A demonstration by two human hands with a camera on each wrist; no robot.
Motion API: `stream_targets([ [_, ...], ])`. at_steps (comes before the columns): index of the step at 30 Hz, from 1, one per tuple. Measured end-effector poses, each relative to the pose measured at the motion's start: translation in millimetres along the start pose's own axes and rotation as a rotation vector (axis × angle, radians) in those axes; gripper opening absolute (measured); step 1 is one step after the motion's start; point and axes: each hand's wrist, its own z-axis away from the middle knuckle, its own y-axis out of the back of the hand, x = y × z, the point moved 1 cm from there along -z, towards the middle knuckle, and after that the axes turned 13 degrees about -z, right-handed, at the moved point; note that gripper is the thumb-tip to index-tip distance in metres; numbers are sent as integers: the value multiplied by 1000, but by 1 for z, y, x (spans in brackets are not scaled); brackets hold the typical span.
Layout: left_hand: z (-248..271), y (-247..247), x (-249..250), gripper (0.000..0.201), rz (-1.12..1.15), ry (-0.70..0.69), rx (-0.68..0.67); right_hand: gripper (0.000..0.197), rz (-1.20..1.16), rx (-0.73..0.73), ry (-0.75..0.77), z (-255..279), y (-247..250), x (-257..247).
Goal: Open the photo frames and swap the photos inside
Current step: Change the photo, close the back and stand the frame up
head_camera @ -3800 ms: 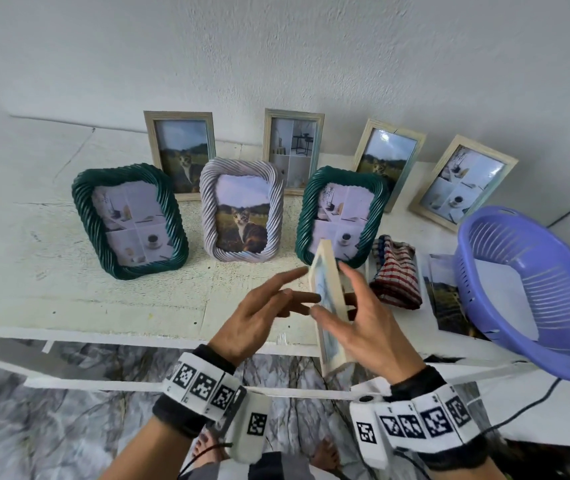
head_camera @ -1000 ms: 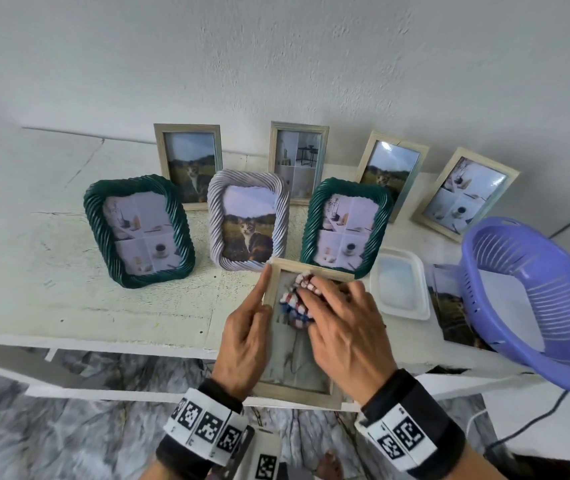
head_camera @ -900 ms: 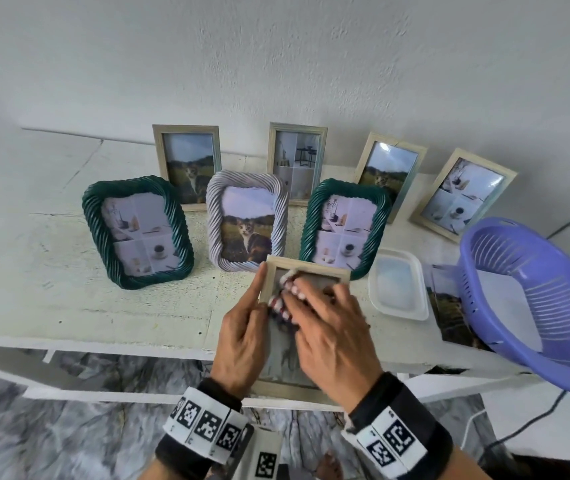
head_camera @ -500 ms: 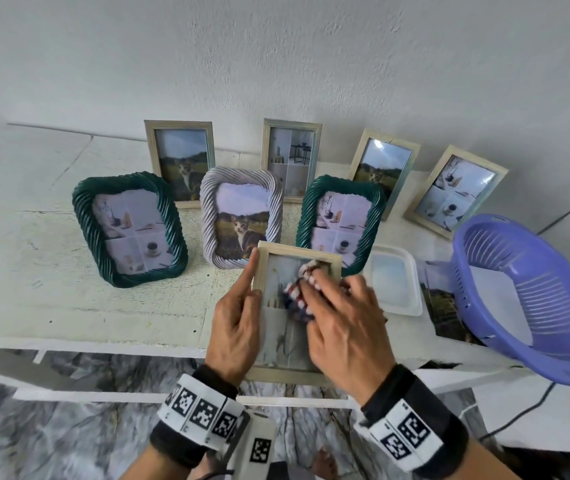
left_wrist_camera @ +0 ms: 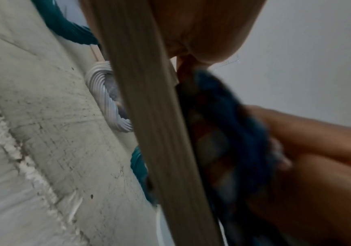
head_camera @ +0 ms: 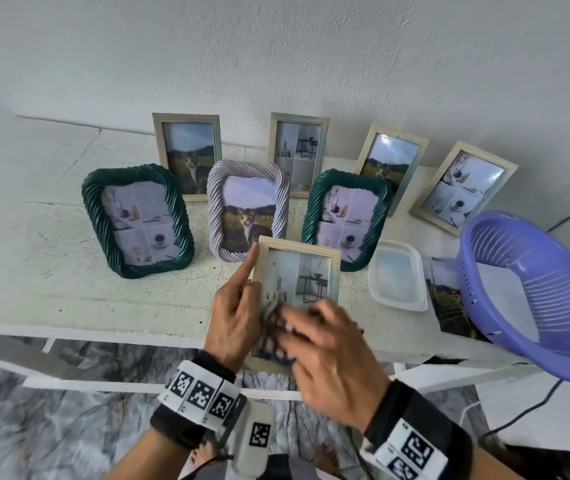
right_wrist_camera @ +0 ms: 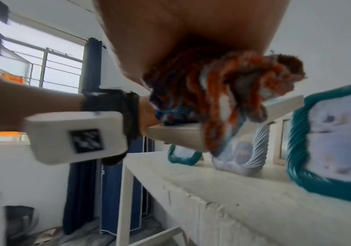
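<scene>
Left hand (head_camera: 235, 313) gripping the left edge of a pale wooden frame (head_camera: 297, 268), forefinger stretched up along the side, frame held face up over the front edge of the white table (head_camera: 51, 271). Right hand (head_camera: 332, 362), blurred, fingers curled round a striped cloth (right_wrist_camera: 223, 93), pressing it on the lower glass. Behind, standing frames in two rows: green frame (head_camera: 138, 220) leftmost. Farther right, clear tray (head_camera: 397, 282), purple basket (head_camera: 536, 289).

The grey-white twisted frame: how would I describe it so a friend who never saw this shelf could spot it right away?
Start at the white shelf against the wall, where frames stand in two rows. In the front row, look between the two dark green rope-twist frames: the grey-white frame is the middle one. It alone in that row is pale, and it shows a cat in a field, not a collage.
</scene>
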Motion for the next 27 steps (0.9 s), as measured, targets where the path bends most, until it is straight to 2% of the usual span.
stream_targets([
  [3, 4, -3, 2, 52, 44, 7, -37, 29, 2, -63, 74, 13, 5, 5],
  [8, 4, -1, 5, 52, 25, 49, -24, 39, 75, 33, -78, -3, 23, 32],
  [10, 2, 1, 10, 48, 26, 44, -32, 33, 15, 17, -24, 1, 13, 24],
  [14, 1, 0, 12, 48, 57, 60, -51, 29, -59, -105, 97, 10, 3, 14],
  [17, 0, 2, 12, 49, 33, 74, -31, 16, 0, -2, 49, 1, 18, 32],
  [20, -4, 6, 11, 51, 17, 78, -4, 27, 13, 71, -22, -2, 21, 33],
  [24, -6, 5, 9, 50, 38, 97, -17, 31, -65, -41, 74, 9, 5, 15],
  [27, -3, 2, 10, 49, 82, 93, -22, 33, -12, 2, 50, 6, 18, 32],
])
